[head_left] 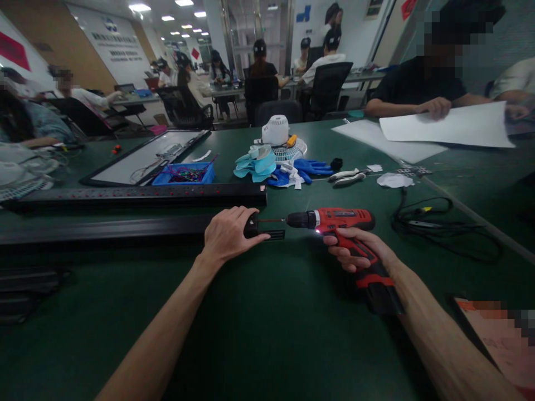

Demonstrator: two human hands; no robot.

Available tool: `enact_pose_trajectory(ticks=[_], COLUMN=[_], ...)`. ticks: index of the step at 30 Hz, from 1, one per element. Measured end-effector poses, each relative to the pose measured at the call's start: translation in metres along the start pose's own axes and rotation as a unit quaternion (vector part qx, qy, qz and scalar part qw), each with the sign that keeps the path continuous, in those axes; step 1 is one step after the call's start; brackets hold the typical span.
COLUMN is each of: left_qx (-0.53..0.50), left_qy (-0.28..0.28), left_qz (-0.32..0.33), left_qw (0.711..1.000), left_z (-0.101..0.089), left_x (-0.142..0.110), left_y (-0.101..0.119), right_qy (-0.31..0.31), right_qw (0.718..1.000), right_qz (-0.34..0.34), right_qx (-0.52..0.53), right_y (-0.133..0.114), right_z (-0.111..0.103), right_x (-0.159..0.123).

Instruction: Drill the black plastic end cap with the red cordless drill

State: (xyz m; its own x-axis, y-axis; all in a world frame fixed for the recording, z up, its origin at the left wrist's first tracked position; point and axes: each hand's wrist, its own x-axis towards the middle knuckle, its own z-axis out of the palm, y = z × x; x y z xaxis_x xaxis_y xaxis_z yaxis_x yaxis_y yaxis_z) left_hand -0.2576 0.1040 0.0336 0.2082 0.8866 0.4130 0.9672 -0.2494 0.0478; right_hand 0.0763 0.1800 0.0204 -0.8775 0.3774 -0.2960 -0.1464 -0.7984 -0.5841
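Note:
My right hand (355, 250) grips a red and black cordless drill (346, 217) by its handle, and its small light is lit. A long thin bit (271, 220) reaches left from the chuck to the end of a long black bar (167, 227). Around that end wraps my left hand (229, 234), thumb along the near side and fingers over the top. A short black slotted piece (276, 235) juts out past my thumb. Whether the bit's tip sits in a screw is hidden at the bar's end.
Behind lies another black bar (134, 195) with red dots. Further back are a blue tray (200, 172) of wires, blue gloves (309, 169), a white fan (276, 131) and pliers (349, 177). A black cable (443, 223) coils at right. Across the table a person handles white sheets (447, 127).

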Motion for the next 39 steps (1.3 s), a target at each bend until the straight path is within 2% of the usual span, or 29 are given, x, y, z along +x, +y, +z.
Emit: enact_pose_trajectory(ticks=[29, 39], left_qx=[-0.006, -0.016], left_qy=[0.001, 0.004], left_qz=[-0.005, 0.001], left_qw=[1.000, 1.000], left_z=[0.001, 0.000], left_x=[0.000, 0.001], left_y=[0.001, 0.001], right_qy=[-0.070, -0.054], right_qw=[0.995, 0.997], right_qz=[0.015, 0.012], right_qx=[0.074, 0.049], right_y=[0.003, 0.001], right_z=[-0.011, -0.010], right_x=[0.002, 0.001])
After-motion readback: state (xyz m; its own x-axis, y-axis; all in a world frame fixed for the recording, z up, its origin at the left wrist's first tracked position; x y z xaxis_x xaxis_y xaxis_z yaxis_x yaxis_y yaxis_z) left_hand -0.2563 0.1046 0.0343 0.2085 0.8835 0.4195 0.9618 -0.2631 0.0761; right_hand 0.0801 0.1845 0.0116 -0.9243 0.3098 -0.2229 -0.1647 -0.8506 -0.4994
